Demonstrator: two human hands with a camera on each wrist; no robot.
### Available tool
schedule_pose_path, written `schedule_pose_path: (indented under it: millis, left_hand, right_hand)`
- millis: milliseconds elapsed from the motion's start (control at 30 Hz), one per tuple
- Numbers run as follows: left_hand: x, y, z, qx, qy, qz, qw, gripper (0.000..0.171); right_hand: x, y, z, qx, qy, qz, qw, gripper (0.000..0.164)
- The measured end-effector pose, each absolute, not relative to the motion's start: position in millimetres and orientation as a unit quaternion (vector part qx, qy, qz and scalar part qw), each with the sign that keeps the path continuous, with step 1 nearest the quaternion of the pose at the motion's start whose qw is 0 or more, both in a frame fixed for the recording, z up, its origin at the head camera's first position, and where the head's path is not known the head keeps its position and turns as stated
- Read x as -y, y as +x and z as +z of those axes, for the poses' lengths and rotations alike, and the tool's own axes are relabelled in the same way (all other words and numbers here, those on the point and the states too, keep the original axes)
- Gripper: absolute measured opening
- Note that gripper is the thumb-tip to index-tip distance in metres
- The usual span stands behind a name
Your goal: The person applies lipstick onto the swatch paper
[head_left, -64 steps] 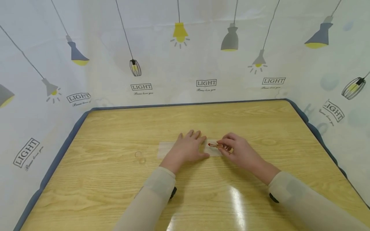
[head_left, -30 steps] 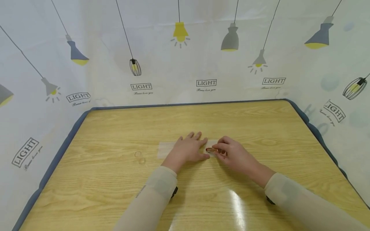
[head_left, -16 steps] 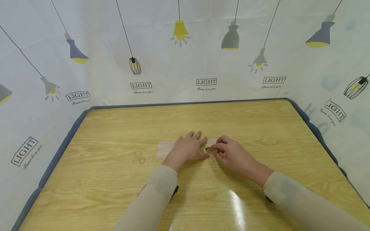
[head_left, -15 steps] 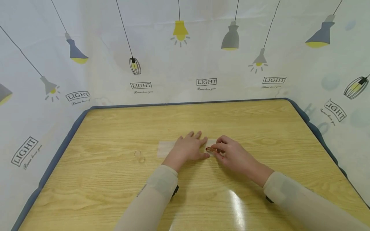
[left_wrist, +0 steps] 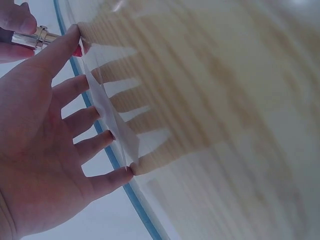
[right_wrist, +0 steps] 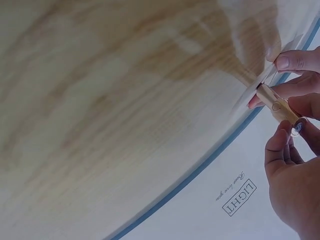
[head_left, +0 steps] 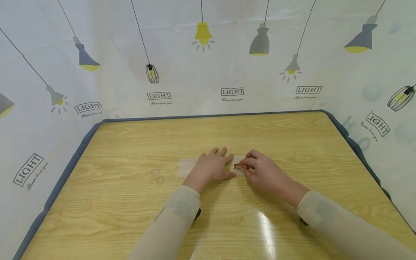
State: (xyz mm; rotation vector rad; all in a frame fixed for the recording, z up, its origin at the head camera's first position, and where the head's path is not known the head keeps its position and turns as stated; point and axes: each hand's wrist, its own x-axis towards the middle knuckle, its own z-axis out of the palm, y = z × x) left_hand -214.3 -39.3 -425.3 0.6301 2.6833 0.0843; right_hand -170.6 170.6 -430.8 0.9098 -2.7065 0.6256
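Now we hold a lipstick (right_wrist: pixel 276 103) just over a pale strip (head_left: pixel 186 168) on the wooden table (head_left: pixel 130 216).
Our left hand (head_left: pixel 212 167) lies across the strip with fingers spread wide, fingertips pressing it, gripping nothing; our right hand (head_left: pixel 266 171) pinches the lipstick's metallic tube between thumb and curled fingers, its red tip beside our left thumb, though we cannot tell whether it touches the strip.
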Motion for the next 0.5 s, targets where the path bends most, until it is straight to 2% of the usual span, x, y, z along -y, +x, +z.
schedule_pose_path:
  millis: [500]
  left_hand:
    - [40.2, -212.4, -422.5, -0.954, 0.223, 0.033, 0.196, 0.079]
  right_hand:
    - [-171.4, -176.9, -428.1, 0.916, 0.347, 0.164, 0.113, 0.016]
